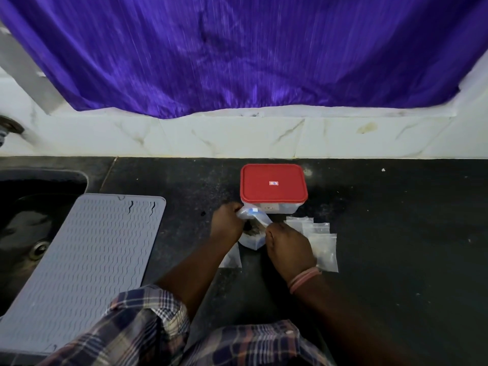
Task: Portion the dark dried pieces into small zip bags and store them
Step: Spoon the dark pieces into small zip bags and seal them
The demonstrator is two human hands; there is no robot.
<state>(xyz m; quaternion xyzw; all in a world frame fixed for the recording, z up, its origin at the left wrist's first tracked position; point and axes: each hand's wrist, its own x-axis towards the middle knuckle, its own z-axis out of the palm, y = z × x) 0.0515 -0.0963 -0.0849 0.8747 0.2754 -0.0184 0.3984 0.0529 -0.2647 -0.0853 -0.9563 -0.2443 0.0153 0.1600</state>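
A clear plastic bag [253, 233] holding dark dried pieces stands on the black counter, just in front of a clear box with a red lid [273, 184]. My left hand [227, 223] pinches the bag's top edge on the left. My right hand [287, 247] pinches the same top edge on the right, and the bag's mouth stretches between them. Several small empty zip bags [320, 235] lie flat to the right of my right hand. Another small zip bag [231, 258] lies under my left wrist, partly hidden.
A grey ribbed silicone mat [87, 260] lies at the left, partly over a dark sink [29, 207]. A white marble backsplash [237, 136] and a purple curtain [237, 48] rise behind the black counter [396, 233].
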